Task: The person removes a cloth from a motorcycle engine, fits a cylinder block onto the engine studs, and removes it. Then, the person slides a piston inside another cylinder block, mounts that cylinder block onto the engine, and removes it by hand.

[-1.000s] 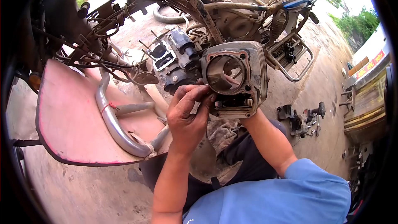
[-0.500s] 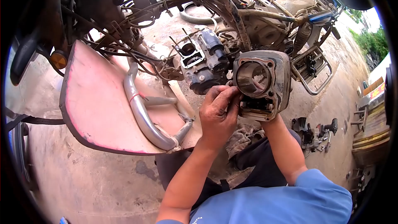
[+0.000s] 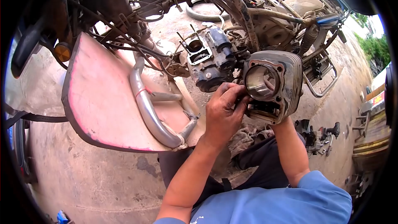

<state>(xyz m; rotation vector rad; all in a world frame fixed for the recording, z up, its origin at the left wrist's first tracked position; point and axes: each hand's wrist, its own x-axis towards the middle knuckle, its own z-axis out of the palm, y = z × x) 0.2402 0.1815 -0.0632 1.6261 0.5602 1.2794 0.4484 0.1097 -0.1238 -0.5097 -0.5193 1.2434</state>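
A finned engine cylinder (image 3: 292,85) is held up in front of me, its round bore and the rectangular opening below it facing me. My right hand (image 3: 282,122) supports it from behind and underneath; the block hides most of those fingers. At the cylinder's lower left edge is my left hand (image 3: 226,110), thumb and fingertips pinched together; whatever is between them is hidden. Just beyond, to the left, sits the motorcycle engine (image 3: 211,64) with studs standing up from its open top and a pale gasket face (image 3: 201,56) around the opening.
Motorcycle frame tubes (image 3: 248,29) and cables arch over the engine. A pinkish board (image 3: 101,99) with a chrome exhaust pipe (image 3: 143,99) on it lies left. Tools and parts (image 3: 319,137) rest on the concrete at right, near a drum (image 3: 373,137). A tire (image 3: 203,14) lies behind.
The view has shifted slightly, so most things appear farther right. The cylinder has moved a little right in my hands' hold, and the left fingers stay pinched at its edge.
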